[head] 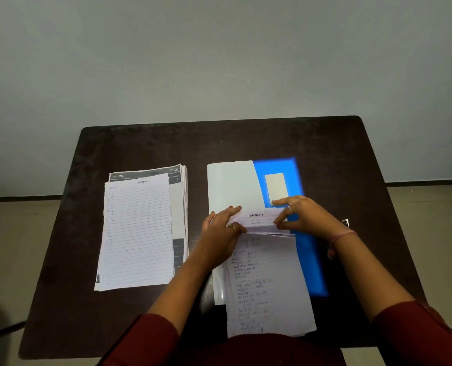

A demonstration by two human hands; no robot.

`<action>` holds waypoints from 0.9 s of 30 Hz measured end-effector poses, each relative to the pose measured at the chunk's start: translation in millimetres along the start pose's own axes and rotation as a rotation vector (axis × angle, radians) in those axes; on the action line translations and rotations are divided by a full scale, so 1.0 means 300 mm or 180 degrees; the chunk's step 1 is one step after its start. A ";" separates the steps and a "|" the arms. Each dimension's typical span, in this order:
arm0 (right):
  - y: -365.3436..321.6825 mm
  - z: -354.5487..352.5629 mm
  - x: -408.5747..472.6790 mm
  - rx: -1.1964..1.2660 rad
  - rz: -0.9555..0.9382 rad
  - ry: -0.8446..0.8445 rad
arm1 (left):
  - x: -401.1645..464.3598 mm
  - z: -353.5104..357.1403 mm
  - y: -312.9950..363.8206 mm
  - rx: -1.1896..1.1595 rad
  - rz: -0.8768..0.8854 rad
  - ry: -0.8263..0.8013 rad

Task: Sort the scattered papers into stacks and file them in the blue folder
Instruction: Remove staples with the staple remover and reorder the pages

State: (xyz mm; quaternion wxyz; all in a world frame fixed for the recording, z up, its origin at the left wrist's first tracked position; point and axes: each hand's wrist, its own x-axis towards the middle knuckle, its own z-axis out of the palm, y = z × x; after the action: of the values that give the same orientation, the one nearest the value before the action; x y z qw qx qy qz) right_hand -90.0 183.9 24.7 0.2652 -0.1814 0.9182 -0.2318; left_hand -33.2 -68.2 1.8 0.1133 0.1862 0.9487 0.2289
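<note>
Half done, by the look; one neat stack (140, 231) waiting on the surface (246, 141), well left of the open blue folder (306, 249); both hands (223, 233) (302, 216) pinching handwritten papers (267, 281) lying over it; filing left.

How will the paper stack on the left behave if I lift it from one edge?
The stack is probably floppy: thin loose sheets, and would droop. Its sheets are unevenly aligned and differ in size, so they may slide apart. It looks thick enough to want both hands.

sleeves (150, 336): dark red | right wrist: thin thread band (345, 235) | finger rings (289, 207)
</note>
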 end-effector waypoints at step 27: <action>0.025 0.011 -0.063 0.2448 0.0450 -0.0707 | -0.001 -0.002 0.000 0.0081 0.0021 -0.0278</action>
State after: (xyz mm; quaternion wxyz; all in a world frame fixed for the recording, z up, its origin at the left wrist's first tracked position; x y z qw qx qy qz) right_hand -74.6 197.5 25.9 0.4266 -0.0294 0.7405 -0.5185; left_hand -33.3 -68.6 2.4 0.1515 0.2006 0.9451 0.2089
